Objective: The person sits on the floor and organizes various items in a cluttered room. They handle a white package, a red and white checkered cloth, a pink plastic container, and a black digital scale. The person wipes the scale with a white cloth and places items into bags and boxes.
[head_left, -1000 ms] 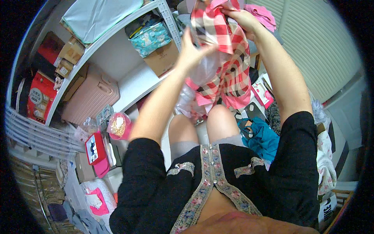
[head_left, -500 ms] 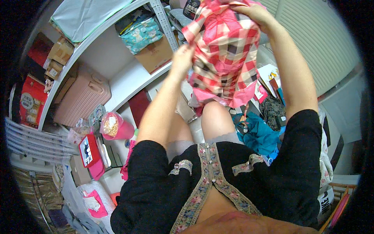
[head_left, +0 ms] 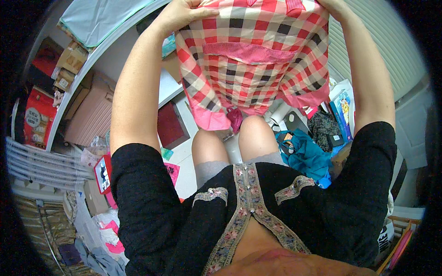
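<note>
A pink, cream and black checked smock (head_left: 244, 39) hangs spread out in front of me, above my knees. It has two sleeves with pink edging, a pink band across its middle and part of a pink bow at the top edge of the view. My left hand (head_left: 188, 14) grips its upper left part, thumb lying on the cloth. At the upper right, my right hand (head_left: 335, 7) is closed on the other side, its fingers mostly cut off by the frame or behind the fabric. Both arms are raised and wide apart.
Teal cloth (head_left: 306, 154) and a dark patterned bundle (head_left: 324, 129) lie right of my knees. A dark red box (head_left: 170, 126) stands on the floor to the left. Farther left are a shelf with a pink suitcase (head_left: 90, 112) and cardboard boxes (head_left: 72, 57). A pale slatted panel (head_left: 391, 55) rises at right.
The smock was bunched and narrower; now it is stretched wide. My left hand has moved up and to the left, my right hand outward to the right.
</note>
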Motion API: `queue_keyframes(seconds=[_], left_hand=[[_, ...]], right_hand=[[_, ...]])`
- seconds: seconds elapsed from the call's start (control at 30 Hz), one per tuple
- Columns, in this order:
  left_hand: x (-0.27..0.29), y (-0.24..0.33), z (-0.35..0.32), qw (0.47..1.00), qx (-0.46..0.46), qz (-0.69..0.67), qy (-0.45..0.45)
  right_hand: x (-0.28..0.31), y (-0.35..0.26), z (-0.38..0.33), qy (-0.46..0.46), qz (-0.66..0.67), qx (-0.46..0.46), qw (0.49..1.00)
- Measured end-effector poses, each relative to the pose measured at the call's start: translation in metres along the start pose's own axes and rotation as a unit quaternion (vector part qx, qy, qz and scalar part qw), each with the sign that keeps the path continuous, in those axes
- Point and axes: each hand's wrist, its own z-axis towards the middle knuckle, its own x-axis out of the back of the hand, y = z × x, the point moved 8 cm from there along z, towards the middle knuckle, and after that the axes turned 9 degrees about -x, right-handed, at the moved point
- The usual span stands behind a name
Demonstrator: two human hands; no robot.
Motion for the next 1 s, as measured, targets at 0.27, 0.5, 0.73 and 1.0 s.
queue_keyframes(seconds=[0.27, 0.5, 0.73, 1.0], left_hand=[[0.009, -0.004, -0.010, 0.996, 0.057, -0.048, -0.043], [0.005, 0.010, -0.015, 0.991, 0.012, -0.127, -0.035], [0.022, -0.012, -0.021, 0.996, 0.054, -0.057, -0.044], [0.027, -0.039, -0.024, 0.999, 0.010, -0.026, -0.031]], right_hand=[[-0.007, -0.001, 0.003, -0.041, 0.134, -0.037, 0.989], [-0.006, -0.003, 0.004, -0.031, 0.152, -0.039, 0.987], [-0.007, 0.000, 0.014, -0.063, 0.154, 0.008, 0.986], [-0.010, 0.005, 0.012, -0.054, 0.146, -0.019, 0.988]])
